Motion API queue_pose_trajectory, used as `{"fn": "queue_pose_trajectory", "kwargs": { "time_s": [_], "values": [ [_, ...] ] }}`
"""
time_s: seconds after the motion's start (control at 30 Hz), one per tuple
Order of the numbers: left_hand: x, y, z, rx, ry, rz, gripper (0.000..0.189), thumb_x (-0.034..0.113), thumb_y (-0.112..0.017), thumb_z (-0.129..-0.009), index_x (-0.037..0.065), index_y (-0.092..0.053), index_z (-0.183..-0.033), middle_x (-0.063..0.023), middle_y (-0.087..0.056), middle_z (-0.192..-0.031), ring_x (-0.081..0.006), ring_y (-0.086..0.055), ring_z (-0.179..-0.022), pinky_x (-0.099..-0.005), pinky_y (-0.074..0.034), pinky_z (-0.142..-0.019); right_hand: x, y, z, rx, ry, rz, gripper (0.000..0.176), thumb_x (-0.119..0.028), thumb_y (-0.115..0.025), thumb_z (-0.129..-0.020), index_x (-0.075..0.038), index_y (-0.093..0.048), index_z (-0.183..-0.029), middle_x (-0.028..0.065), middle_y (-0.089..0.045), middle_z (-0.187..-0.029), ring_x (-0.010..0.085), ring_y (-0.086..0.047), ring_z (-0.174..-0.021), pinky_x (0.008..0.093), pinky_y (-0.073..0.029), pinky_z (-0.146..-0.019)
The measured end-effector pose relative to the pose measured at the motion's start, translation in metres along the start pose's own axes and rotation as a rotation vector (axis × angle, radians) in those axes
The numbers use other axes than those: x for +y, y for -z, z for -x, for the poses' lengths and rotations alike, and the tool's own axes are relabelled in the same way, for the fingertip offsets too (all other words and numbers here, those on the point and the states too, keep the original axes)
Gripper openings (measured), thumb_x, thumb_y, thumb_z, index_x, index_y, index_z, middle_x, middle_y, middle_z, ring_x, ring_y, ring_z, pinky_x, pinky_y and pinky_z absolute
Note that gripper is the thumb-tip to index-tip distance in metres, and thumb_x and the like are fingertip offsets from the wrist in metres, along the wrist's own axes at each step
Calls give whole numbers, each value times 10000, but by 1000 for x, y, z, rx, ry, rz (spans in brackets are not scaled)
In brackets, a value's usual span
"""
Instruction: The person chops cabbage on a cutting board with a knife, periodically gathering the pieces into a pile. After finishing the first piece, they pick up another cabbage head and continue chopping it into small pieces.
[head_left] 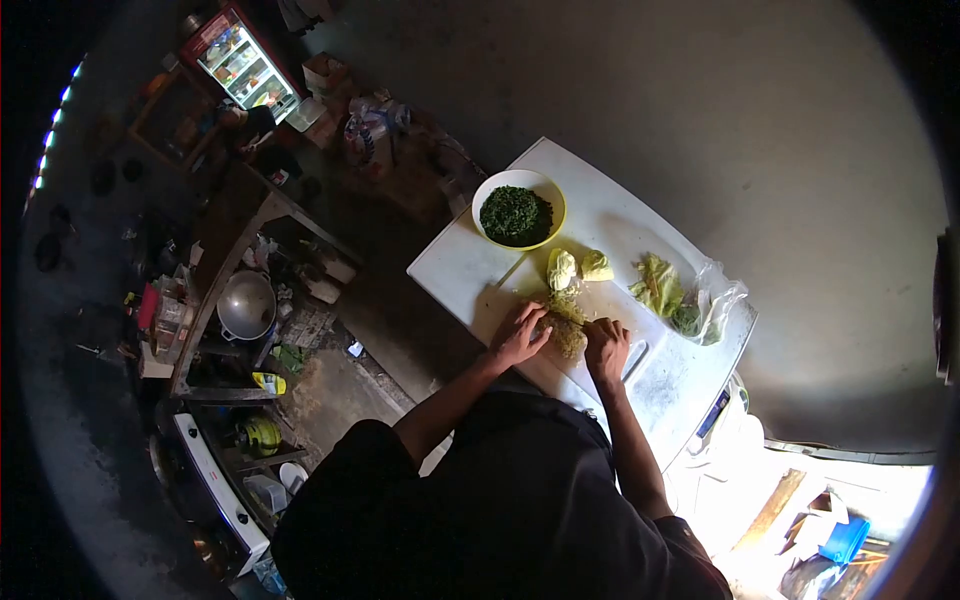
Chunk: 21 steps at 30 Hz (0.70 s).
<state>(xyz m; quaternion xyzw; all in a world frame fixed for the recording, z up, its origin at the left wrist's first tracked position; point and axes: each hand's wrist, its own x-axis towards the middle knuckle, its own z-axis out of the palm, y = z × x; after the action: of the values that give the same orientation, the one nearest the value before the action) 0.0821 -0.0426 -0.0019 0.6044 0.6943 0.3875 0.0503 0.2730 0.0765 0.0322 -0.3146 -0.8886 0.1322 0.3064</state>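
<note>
On a white cutting board [640,358] lies a loose pile of shredded greens [566,322]. My left hand [518,334] rests on the pile's left side, fingers bent and apart. At the pile's right edge my right hand [606,348] is closed; what it grips is too dark and small to make out. Just beyond the pile sit two pale cabbage pieces, one on the left [561,268] and one on the right [597,266]. A yellow-rimmed bowl [560,222] holds dark chopped greens [516,215]. Leafy scraps [659,284] lie to the right.
The white table [450,262] extends around the board. A clear plastic bag [722,300] lies near its right edge. Left of the table are shelves with a metal pot [247,304], a stove [215,480] and a lit display fridge [248,65].
</note>
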Motion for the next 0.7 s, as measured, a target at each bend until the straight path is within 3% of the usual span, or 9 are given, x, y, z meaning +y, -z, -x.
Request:
{"fn": "queue_pose_trajectory", "kwargs": {
  "time_s": [0.33, 0.43, 0.53, 0.7],
  "values": [
    [3, 3, 0, -17, 4, -37, 412, 264, -667, -922, 14, -588, -1240, -152, -586, -1206, -351, -573, -1112, -441, -474, -970, 0, -5, 3, 2, -27, 31, 78, -102, -663, -826, -112, -738, -843, 46, -681, -885, 262, -620, -883, 417, -429, -786],
    [0, -3, -3, 59, -46, 8, 410, 258, -666, -922, 15, -589, -1243, -152, -588, -1208, -350, -573, -1123, -439, -475, -973, 6, -6, 2, 7, -3, 40, 68, -110, -667, -826, -115, -733, -841, 43, -683, -894, 262, -618, -876, 418, -429, -779],
    [3, 1, -2, -24, 40, 16, 404, 256, -662, -924, 15, -591, -1240, -152, -589, -1208, -348, -573, -1130, -439, -476, -973, 3, -2, -1, 17, 12, 6, 50, -127, -681, -818, -116, -723, -845, 40, -683, -908, 262, -614, -874, 415, -426, -785],
    [3, 2, -3, 51, -64, -41, 420, 257, -662, -924, 13, -575, -1255, -154, -587, -1202, -352, -574, -1116, -443, -479, -954, 7, -10, 1, 35, 21, 57, 35, -137, -695, -811, -121, -719, -831, 36, -676, -905, 255, -612, -875, 412, -419, -803]
  ]
}}
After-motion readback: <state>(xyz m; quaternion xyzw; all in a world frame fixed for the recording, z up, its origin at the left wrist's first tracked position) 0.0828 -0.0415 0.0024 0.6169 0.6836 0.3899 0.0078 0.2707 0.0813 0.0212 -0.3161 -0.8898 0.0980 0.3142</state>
